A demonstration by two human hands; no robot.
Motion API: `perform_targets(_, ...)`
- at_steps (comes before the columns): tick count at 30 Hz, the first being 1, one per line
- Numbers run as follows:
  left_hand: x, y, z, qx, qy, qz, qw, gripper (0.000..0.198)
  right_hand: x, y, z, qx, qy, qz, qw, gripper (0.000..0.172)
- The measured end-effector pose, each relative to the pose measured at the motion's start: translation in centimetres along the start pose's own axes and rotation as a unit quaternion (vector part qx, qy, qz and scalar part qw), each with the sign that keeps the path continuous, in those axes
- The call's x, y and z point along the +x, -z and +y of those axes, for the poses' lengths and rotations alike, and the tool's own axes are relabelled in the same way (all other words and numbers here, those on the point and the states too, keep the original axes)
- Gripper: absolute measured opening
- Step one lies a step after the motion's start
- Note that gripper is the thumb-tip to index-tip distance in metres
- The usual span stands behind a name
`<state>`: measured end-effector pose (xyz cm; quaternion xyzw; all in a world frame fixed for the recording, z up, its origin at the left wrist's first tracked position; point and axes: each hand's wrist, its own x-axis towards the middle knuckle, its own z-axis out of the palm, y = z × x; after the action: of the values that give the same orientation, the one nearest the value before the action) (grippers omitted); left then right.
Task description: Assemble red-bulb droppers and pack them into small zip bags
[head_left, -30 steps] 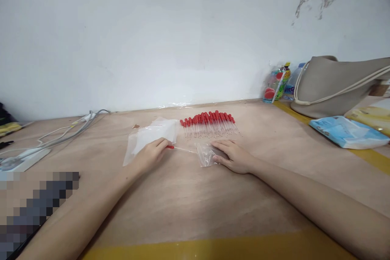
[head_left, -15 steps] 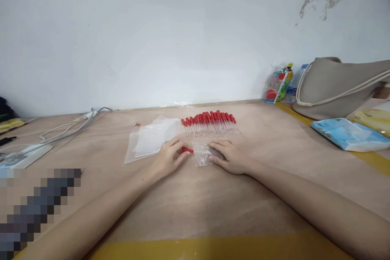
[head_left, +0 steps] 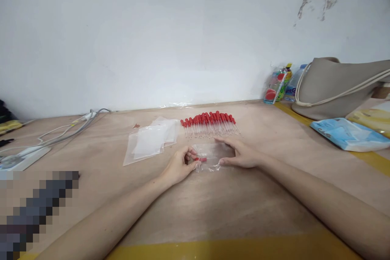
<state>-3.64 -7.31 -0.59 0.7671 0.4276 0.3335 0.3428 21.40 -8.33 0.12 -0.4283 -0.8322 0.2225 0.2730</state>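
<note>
A small clear plastic bag (head_left: 213,152) lies on the wooden table between my hands. My left hand (head_left: 183,163) is closed on a red-ended piece (head_left: 201,159) at the bag's left edge; the red end appears to be inside the bag. Spread around the bag's right part, my right hand (head_left: 240,152) has thumb and fingers apart, with the thumb touching the plastic. Just behind the bag is a row of several thin clear droppers with red bulbs (head_left: 210,118), bulbs towards the wall. Flat clear bags with white sheets (head_left: 149,142) lie to the left.
Cables (head_left: 87,120) and a power strip (head_left: 29,158) are at the left. Bottles (head_left: 274,87), a grey bag (head_left: 332,85) and a blue packet (head_left: 344,134) stand or lie at the right. Yellow tape (head_left: 189,250) runs along the front edge.
My left hand has moved right, bringing the red piece over to the bag. My right hand has shifted right and its fingers have spread, leaving more of the bag visible.
</note>
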Motion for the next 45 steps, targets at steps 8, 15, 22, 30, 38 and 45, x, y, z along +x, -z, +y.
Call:
perform_targets(8, 0.1, 0.8, 0.0, 0.043, 0.008, -0.004, 0.999, 0.023, 0.0, 0.2, 0.6, 0.016, 0.041, -0.048, 0.998, 0.072)
perform_targets(15, 1.1, 0.5, -0.8, 0.043, -0.019, 0.026, 0.999, 0.024, 0.8, -0.8, 0.1, -0.023, 0.048, 0.0, 0.999, 0.064)
perform_targets(22, 1.1, 1.1, -1.5, -0.011, -0.011, -0.049, 0.999, 0.018, 0.2, -0.5, 0.5, -0.022, 0.039, -0.012, 0.999, 0.068)
perform_targets(30, 1.5, 2.7, -0.8, 0.037, -0.035, 0.018, 0.999, 0.011, 0.3, -0.5, 0.3, -0.019, 0.036, -0.012, 0.999, 0.066)
perform_targets(38, 9.2, 5.1, -2.0, 0.249, 0.072, 0.12, 0.959, 0.021, 0.4, -0.6, 0.5, -0.021, 0.043, -0.01, 0.999, 0.065)
perform_targets(45, 15.7, 5.1, -2.8, 0.257, 0.221, 0.11, 0.934, 0.024, 0.5, -0.6, 0.5, -0.018, 0.049, -0.009, 0.999, 0.064)
